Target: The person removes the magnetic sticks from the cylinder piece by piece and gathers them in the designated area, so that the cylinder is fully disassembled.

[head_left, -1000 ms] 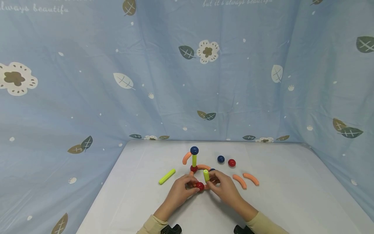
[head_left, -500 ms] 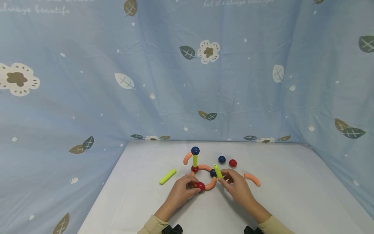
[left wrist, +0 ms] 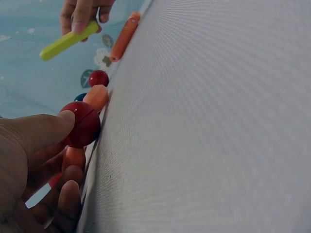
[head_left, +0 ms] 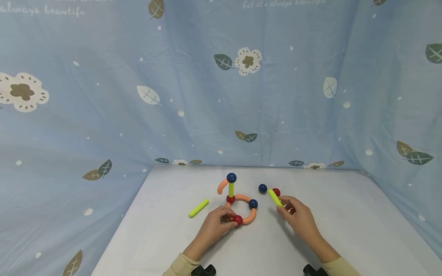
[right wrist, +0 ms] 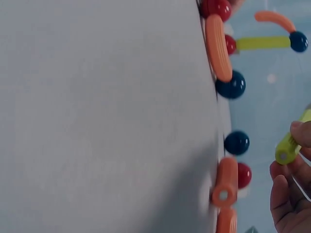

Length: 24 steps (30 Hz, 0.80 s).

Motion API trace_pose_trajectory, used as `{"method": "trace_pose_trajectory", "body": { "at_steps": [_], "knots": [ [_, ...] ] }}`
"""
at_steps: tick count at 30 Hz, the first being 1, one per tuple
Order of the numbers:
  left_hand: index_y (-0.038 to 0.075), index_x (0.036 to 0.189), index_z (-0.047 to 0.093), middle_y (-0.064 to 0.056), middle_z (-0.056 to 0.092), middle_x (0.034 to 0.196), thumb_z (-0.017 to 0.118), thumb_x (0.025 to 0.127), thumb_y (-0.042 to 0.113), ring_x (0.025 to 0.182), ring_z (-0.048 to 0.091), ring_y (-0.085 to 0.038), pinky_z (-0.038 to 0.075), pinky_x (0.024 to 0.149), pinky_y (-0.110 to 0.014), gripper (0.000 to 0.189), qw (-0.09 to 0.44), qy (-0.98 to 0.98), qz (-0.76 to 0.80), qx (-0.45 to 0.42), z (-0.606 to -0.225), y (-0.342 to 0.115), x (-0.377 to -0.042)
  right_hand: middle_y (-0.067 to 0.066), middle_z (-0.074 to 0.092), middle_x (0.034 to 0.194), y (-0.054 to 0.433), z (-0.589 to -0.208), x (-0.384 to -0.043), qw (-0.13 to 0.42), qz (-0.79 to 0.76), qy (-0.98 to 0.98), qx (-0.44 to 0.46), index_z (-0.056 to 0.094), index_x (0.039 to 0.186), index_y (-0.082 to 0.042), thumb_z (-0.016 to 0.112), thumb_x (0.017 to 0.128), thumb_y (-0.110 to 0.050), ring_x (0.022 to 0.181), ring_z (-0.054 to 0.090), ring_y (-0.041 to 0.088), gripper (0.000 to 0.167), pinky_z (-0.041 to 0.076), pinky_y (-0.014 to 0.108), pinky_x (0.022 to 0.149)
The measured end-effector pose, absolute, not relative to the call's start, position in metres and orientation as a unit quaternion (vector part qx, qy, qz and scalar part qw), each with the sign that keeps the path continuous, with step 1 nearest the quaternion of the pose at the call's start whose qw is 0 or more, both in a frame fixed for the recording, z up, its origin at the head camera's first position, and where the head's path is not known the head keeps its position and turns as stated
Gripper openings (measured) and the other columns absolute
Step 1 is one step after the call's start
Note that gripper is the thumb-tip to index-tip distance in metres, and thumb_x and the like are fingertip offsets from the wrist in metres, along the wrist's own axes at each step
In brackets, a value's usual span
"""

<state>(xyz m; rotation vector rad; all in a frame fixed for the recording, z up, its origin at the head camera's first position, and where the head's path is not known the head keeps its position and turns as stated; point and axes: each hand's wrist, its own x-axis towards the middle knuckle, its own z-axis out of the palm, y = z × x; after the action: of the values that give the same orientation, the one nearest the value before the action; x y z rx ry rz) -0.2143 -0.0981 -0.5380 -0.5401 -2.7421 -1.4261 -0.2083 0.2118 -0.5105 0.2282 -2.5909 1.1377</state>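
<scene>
A ring of curved orange magnetic sticks (head_left: 249,217) joined by balls lies on the table. My left hand (head_left: 215,227) pinches its front red ball (head_left: 237,220), thumb on the ball in the left wrist view and fingers by the neighbouring orange stick (left wrist: 74,159). At the ring's right is a blue ball (head_left: 253,204). From its back red ball (head_left: 230,199) rises a yellow-green stick (head_left: 231,189), topped by a blue ball (head_left: 231,178) with a curved orange stick (head_left: 222,187) hanging off it. Raised to the right, my right hand (head_left: 299,217) pinches another yellow-green stick (head_left: 275,198), tilted.
A loose blue ball (head_left: 263,188) and red ball (head_left: 276,191) lie behind the right hand's stick. Left of the ring is a straight yellow-green stick (head_left: 198,208). Two loose curved orange sticks, one nearer (right wrist: 225,182), appear in the right wrist view. A patterned blue curtain (head_left: 193,96) hangs behind the table.
My right hand has moved rightward from the ring, carrying the yellow-green stick, and now covers the loose orange sticks in the head view. My left hand stays at the front red ball.
</scene>
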Motion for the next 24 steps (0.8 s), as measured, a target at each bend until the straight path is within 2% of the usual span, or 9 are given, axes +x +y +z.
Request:
{"method": "trace_pose_trajectory", "body": {
  "at_steps": [8, 15, 24],
  "knots": [
    [0.024, 0.102, 0.075, 0.014, 0.066, 0.099, 0.084, 0.085, 0.021, 0.087, 0.061, -0.008, 0.054, 0.077, -0.024, 0.020, 0.006, -0.872, -0.455, -0.179, -0.538, -0.097, -0.215, -0.001, 0.067, 0.096, 0.243, -0.514, -0.205, 0.182, 0.349, -0.917, 0.065, 0.072, 0.120, -0.010, 0.080, 0.088, -0.011, 0.076, 0.057, 0.010, 0.033, 0.050, 0.022, 0.060],
    [0.024, 0.102, 0.075, 0.015, 0.065, 0.099, 0.084, 0.085, 0.021, 0.087, 0.061, -0.008, 0.054, 0.077, -0.023, 0.020, 0.007, -0.875, -0.452, -0.176, -0.538, -0.098, -0.214, 0.004, 0.071, 0.104, 0.263, -0.515, -0.203, 0.164, 0.326, -0.931, 0.023, 0.071, 0.118, -0.010, 0.079, 0.090, -0.032, 0.082, 0.059, 0.014, 0.037, 0.051, 0.024, 0.064],
    [0.024, 0.102, 0.075, 0.014, 0.065, 0.098, 0.084, 0.085, 0.021, 0.087, 0.061, -0.008, 0.054, 0.077, -0.023, 0.020, 0.006, -0.873, -0.453, -0.179, -0.539, -0.099, -0.215, 0.016, 0.067, 0.110, 0.290, -0.516, -0.202, 0.121, 0.313, -0.942, -0.008, 0.067, 0.123, 0.000, 0.076, 0.093, -0.019, 0.090, 0.062, 0.027, 0.036, 0.049, 0.028, 0.060]
  ]
}}
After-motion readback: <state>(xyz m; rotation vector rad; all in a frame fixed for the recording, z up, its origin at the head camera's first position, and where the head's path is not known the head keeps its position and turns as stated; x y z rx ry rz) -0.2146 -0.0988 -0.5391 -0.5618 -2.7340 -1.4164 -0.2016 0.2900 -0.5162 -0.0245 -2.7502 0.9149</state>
